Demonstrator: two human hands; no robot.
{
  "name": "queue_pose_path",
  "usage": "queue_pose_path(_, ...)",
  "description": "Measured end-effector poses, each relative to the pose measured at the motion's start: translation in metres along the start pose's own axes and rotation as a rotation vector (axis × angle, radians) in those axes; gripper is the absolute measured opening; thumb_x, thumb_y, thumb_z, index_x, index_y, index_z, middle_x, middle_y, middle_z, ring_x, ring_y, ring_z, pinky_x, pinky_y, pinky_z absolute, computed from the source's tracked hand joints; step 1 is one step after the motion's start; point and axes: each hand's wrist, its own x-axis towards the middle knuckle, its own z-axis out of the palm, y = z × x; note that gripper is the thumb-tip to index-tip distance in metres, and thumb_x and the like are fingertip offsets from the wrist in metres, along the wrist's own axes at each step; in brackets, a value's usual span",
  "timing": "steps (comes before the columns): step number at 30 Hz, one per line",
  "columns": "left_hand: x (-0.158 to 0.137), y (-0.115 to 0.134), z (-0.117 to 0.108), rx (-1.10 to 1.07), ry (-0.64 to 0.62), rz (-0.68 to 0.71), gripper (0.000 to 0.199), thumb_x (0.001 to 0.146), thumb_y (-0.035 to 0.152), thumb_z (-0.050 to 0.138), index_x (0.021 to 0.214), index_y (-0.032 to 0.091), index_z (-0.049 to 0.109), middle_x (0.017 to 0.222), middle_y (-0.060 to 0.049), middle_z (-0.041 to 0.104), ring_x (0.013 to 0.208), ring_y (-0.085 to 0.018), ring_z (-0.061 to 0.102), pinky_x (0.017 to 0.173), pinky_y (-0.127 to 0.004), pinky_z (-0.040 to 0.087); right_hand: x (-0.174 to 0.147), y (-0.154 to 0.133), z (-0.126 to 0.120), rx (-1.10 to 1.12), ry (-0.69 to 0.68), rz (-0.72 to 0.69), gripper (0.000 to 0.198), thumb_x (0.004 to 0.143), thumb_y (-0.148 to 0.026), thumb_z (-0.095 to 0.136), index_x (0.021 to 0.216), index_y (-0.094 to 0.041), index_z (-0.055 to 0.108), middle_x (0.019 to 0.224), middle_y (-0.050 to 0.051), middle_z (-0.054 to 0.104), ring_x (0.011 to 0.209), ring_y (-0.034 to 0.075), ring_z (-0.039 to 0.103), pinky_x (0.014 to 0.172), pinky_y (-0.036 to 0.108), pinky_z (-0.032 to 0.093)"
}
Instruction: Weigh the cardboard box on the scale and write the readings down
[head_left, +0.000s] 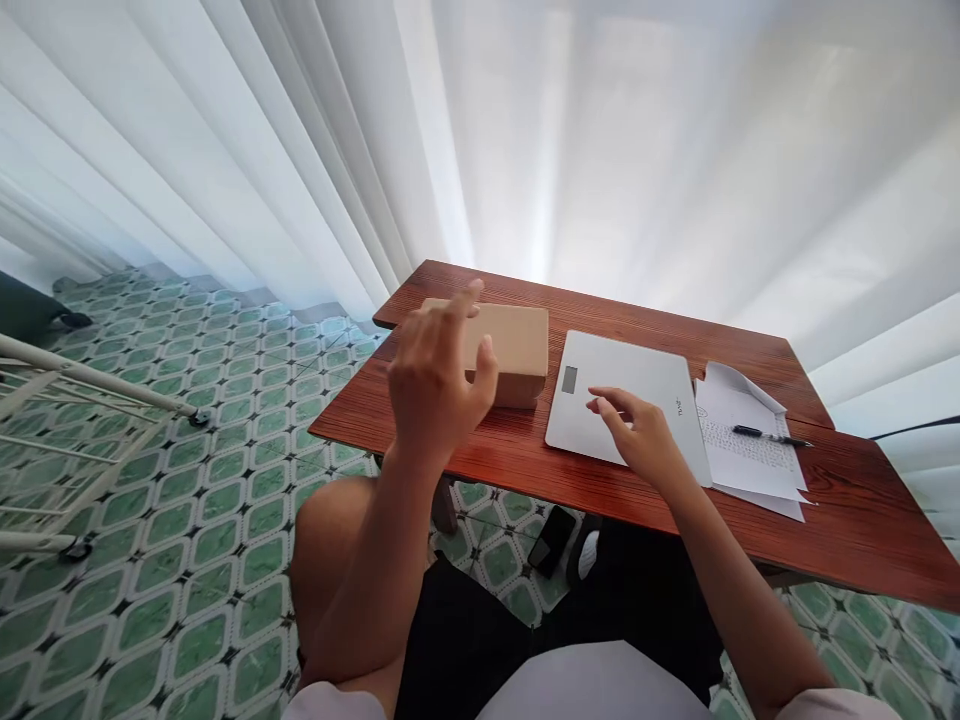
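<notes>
A brown cardboard box [517,345] sits at the left end of the reddish wooden table [847,500]. My left hand [435,385] is raised in front of the box with fingers loosely spread; it holds nothing, and I cannot tell if it touches the box. To the right lies a flat white scale [622,385] with a small grey display. My right hand [641,435] rests over its near edge, fingers apart, touching or just above the surface.
Handwritten paper sheets [742,450] with a black pen [769,436] lie right of the scale. A dark phone [551,540] lies on the green tiled floor under the table. A white metal rack [67,400] stands left. White curtains hang behind.
</notes>
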Motion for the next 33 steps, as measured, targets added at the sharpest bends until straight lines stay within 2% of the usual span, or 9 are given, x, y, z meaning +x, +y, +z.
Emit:
queue_pose_path(4, -0.009, 0.035, 0.010, -0.145, -0.044, 0.338, 0.048, 0.090, 0.011, 0.051, 0.138, 0.017, 0.046, 0.093, 0.000, 0.069, 0.073, -0.012, 0.059, 0.064, -0.025, 0.046, -0.017, 0.019, -0.037, -0.088, 0.083, 0.044, 0.036, 0.096, -0.045, 0.048, 0.105, -0.023, 0.074, 0.084, 0.004, 0.075, 0.083, 0.022, 0.070, 0.073, 0.032, 0.052)
queue_pose_path(6, -0.015, 0.053, 0.015, -0.203, -0.101, 0.496, 0.049, 0.088, 0.007, 0.052, 0.136, 0.014, 0.047, 0.085, 0.002, 0.067, 0.067, -0.011, 0.056, 0.059, -0.025, 0.042, -0.025, 0.032, -0.054, -0.137, 0.150, 0.068, 0.037, 0.095, -0.047, 0.048, 0.102, -0.023, 0.075, 0.077, 0.003, 0.072, 0.075, 0.020, 0.068, 0.068, 0.031, 0.049)
queue_pose_path(9, -0.030, 0.080, 0.022, -0.287, -0.206, 0.630, 0.047, 0.087, 0.007, 0.052, 0.134, 0.011, 0.048, 0.081, 0.002, 0.065, 0.063, -0.011, 0.050, 0.056, -0.027, 0.039, -0.034, 0.058, -0.080, -0.246, 0.255, 0.097, 0.039, 0.094, -0.050, 0.048, 0.099, -0.023, 0.076, 0.071, 0.002, 0.069, 0.063, 0.018, 0.061, 0.063, 0.030, 0.044)
queue_pose_path(12, -0.050, 0.107, 0.031, -0.372, -0.328, 0.698, 0.040, 0.091, 0.011, 0.053, 0.131, 0.012, 0.050, 0.076, 0.003, 0.061, 0.060, -0.012, 0.045, 0.051, -0.029, 0.034, -0.039, 0.094, -0.103, -0.386, 0.345, 0.083, 0.040, 0.095, -0.049, 0.047, 0.096, -0.023, 0.077, 0.068, 0.003, 0.068, 0.061, 0.019, 0.060, 0.063, 0.031, 0.040)
queue_pose_path(15, -0.073, 0.128, 0.041, -0.431, -0.480, 0.787, 0.037, 0.095, 0.016, 0.049, 0.133, 0.014, 0.049, 0.076, 0.002, 0.058, 0.060, -0.013, 0.044, 0.051, -0.029, 0.035, -0.039, 0.136, -0.126, -0.547, 0.441, 0.090, 0.040, 0.094, -0.047, 0.046, 0.089, -0.021, 0.076, 0.074, 0.007, 0.072, 0.067, 0.022, 0.062, 0.061, 0.031, 0.036)
queue_pose_path(20, -0.098, 0.147, 0.057, -0.409, -0.711, 0.961, 0.037, 0.099, 0.017, 0.040, 0.135, 0.016, 0.049, 0.081, -0.002, 0.056, 0.064, -0.014, 0.047, 0.053, -0.029, 0.034, -0.041, 0.193, -0.162, -0.688, 0.583, 0.096, 0.037, 0.094, -0.047, 0.045, 0.087, -0.020, 0.069, 0.075, 0.009, 0.070, 0.065, 0.023, 0.060, 0.058, 0.031, 0.032)
queue_pose_path(23, -0.099, 0.156, 0.066, -0.410, -0.752, 1.013, 0.037, 0.099, 0.015, 0.039, 0.135, 0.015, 0.049, 0.084, -0.004, 0.057, 0.067, -0.014, 0.048, 0.055, -0.029, 0.035, -0.044, 0.210, -0.176, -0.680, 0.588, 0.127, 0.030, 0.093, -0.044, 0.048, 0.096, -0.021, 0.067, 0.077, 0.008, 0.070, 0.067, 0.023, 0.061, 0.058, 0.031, 0.033)
queue_pose_path(27, -0.090, 0.179, 0.086, -0.382, -0.809, 1.090, 0.041, 0.101, 0.015, 0.034, 0.140, 0.014, 0.045, 0.088, -0.005, 0.057, 0.071, -0.015, 0.050, 0.056, -0.029, 0.036, -0.049, 0.220, -0.179, -0.677, 0.554, 0.114, 0.028, 0.093, -0.038, 0.052, 0.111, -0.021, 0.065, 0.083, 0.007, 0.071, 0.072, 0.023, 0.064, 0.059, 0.030, 0.035)
queue_pose_path(33, -0.086, 0.239, 0.137, -0.233, -0.711, 1.039, 0.047, 0.104, 0.020, 0.026, 0.145, 0.004, 0.042, 0.114, -0.016, 0.055, 0.087, -0.016, 0.052, 0.061, -0.027, 0.039, -0.050, 0.232, -0.172, -0.795, 0.481, 0.082, 0.035, 0.099, -0.035, 0.047, 0.129, -0.025, 0.064, 0.098, 0.006, 0.070, 0.086, 0.023, 0.064, 0.059, 0.030, 0.035)
